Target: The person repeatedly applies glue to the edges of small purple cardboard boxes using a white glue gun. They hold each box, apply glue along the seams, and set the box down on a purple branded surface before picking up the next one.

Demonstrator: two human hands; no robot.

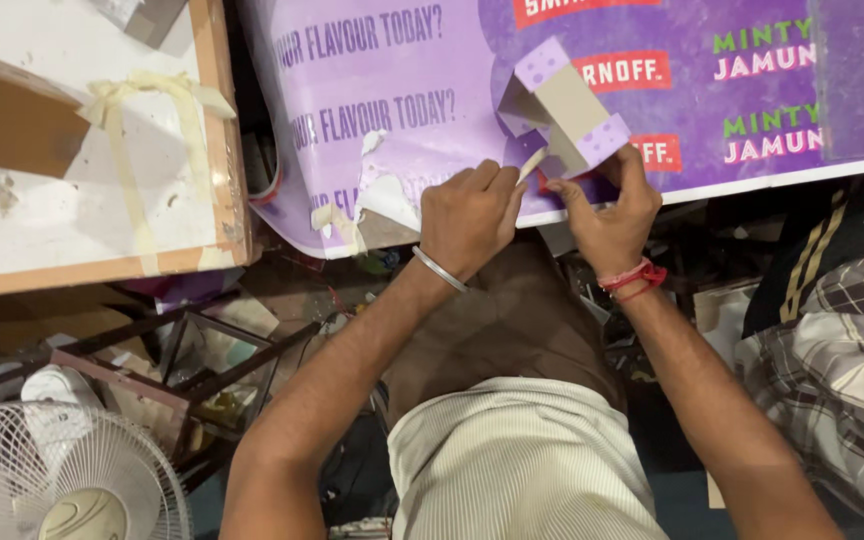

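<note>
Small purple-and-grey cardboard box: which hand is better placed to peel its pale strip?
Probably left: the left hand pinches the pale strip, while the right hand steadies the small purple-and-grey cardboard box.

small purple-and-grey cardboard box [564, 108], tilted, partly folded, on the purple printed sheet [392, 110]

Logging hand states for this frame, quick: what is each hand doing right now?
Left hand: closed, pinching a pale strip at the small cardboard box.
Right hand: closed, gripping the box's lower corner.
</note>
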